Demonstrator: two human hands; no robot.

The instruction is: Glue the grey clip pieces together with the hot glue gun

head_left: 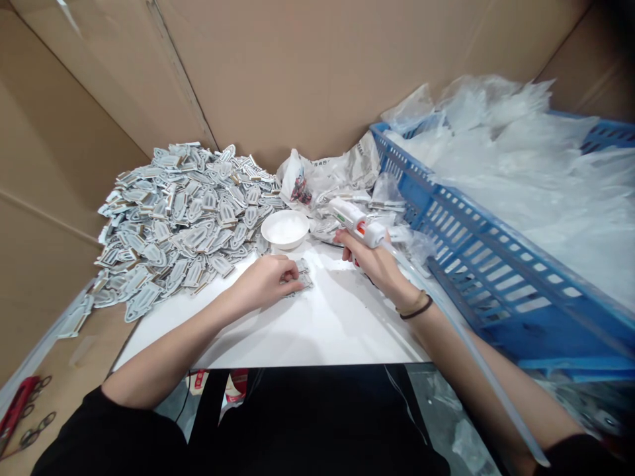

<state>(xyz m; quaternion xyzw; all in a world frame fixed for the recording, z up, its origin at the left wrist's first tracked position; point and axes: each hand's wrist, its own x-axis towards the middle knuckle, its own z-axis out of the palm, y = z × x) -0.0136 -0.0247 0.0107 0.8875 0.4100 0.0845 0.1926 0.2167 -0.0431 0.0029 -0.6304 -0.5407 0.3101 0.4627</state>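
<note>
My right hand (370,258) is wrapped round a white hot glue gun (348,215), its nozzle towards the back left. From its rear a long translucent glue stick (466,344) runs back over my forearm. My left hand (272,281) has its fingers bent down on a small flat grey piece (304,274) lying on the white table; the fingers cover part of it. Just behind that hand sits a white bowl (285,229). A large heap of similar grey-white pieces (183,218) rises at the left.
A blue plastic crate (476,231) filled with clear plastic bags (536,158) stands at the right. Crumpled bags (364,162) holding small parts lie at the back. Cardboard walls (297,73) enclose the table (317,337). Red-handled scissors (17,413) lie at lower left.
</note>
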